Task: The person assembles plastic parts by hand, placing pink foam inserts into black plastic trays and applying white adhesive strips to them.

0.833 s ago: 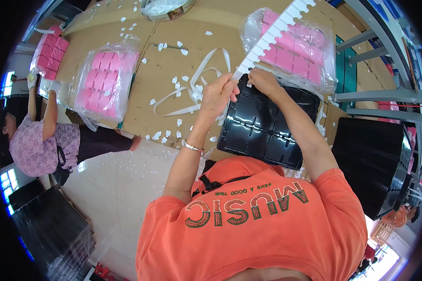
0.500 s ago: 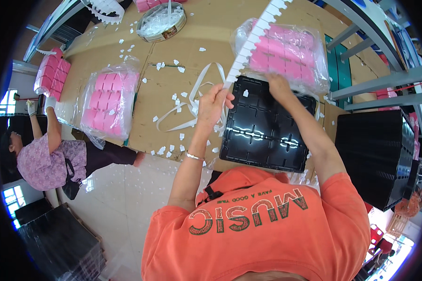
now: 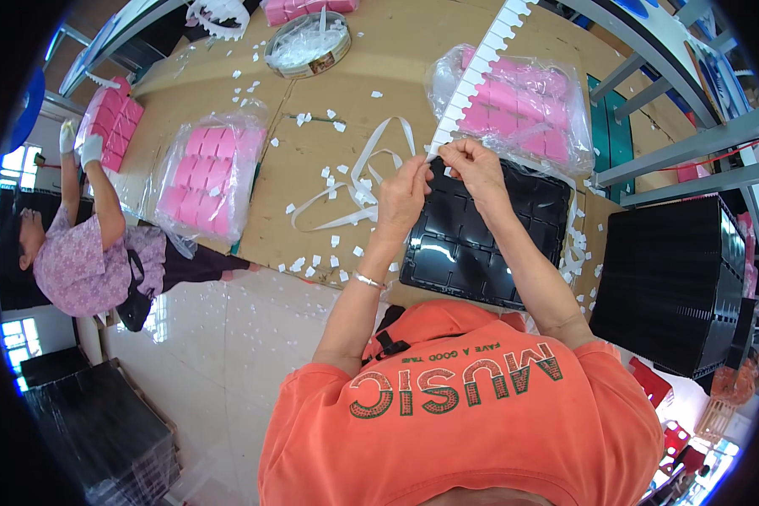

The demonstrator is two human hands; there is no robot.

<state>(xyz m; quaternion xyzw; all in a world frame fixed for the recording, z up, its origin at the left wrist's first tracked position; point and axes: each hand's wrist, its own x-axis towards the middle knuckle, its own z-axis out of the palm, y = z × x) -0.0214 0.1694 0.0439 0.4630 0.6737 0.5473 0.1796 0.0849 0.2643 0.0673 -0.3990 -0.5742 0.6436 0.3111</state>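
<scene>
A long white strip with notched edges (image 3: 472,84) slants up and away from my hands across the cardboard-covered table. My left hand (image 3: 403,198) pinches its near end between thumb and fingers. Close beside it, my right hand (image 3: 478,173) has its fingertips pressed together at the same end, with a bit of white showing at them. Both hands are above the upper left part of a shiny black moulded tray (image 3: 481,261) with a grid of shallow compartments. My right forearm crosses over this tray and hides some of it.
Beyond the tray lie pink blocks in clear plastic (image 3: 519,105); another wrapped pink bundle (image 3: 202,181) is to the left. A loose white ribbon (image 3: 371,169) and small white scraps litter the cardboard. Stacked black trays (image 3: 666,282) stand right. A co-worker (image 3: 93,261) works at far left.
My right hand has come back from the tray's far edge to the strip's near end, next to my left hand. My left hand has kept hold of the strip.
</scene>
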